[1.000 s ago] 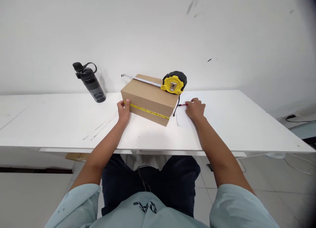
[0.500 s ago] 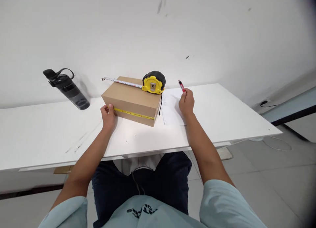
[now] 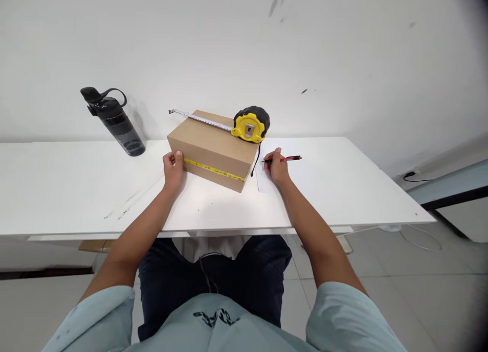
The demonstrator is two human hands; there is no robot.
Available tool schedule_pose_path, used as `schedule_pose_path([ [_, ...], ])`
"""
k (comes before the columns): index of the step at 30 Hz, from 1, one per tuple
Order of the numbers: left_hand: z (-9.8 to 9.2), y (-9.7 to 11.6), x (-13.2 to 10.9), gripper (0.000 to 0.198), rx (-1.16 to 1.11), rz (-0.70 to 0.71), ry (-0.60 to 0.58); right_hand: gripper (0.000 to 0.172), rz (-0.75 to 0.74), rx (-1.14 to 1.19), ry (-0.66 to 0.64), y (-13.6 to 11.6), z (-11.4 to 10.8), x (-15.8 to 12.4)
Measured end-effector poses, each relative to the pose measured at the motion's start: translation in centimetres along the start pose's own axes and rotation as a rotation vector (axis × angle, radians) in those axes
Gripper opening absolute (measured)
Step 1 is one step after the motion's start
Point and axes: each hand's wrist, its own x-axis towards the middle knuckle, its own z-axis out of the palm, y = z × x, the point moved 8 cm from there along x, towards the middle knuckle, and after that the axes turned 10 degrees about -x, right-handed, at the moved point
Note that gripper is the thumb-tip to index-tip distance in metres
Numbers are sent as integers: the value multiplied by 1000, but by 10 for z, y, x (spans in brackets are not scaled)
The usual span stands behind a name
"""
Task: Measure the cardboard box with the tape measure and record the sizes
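My left hand [image 3: 173, 170] is closed on the left end of a brown cardboard box [image 3: 217, 141], its thumb against the front face. A yellow printed strip [image 3: 213, 169] runs along that face from the thumb to the right corner. On top of the box rests a yellow and black tape measure [image 3: 250, 125], its white blade [image 3: 209, 122] drawn out leftward past the box's far edge. My right hand [image 3: 277, 168] grips a red and black pen [image 3: 292, 158], tip pointing left, low over white paper [image 3: 264, 184]. Whether the tip touches the paper I cannot tell.
A dark water bottle [image 3: 116, 121] stands at the back left of the white desk [image 3: 358, 189], near the wall [image 3: 213, 52]. The tape measure's black strap [image 3: 256, 161] hangs over the box's right end. A plug with a cable [image 3: 409, 174] is on the wall at right.
My right hand has come down to the paper, and the pen has swung from pointing up to nearly level. My left hand stays on the box. The view has shifted slightly.
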Motion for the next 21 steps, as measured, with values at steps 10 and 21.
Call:
schedule_pose_path([
  [10, -1, 7, -4, 37, 19, 52, 20, 65, 57, -120, -47, 1, 2, 3],
  [21, -1, 10, -6, 34, 7, 49, 32, 62, 53, -172, -64, 2, 5, 5],
])
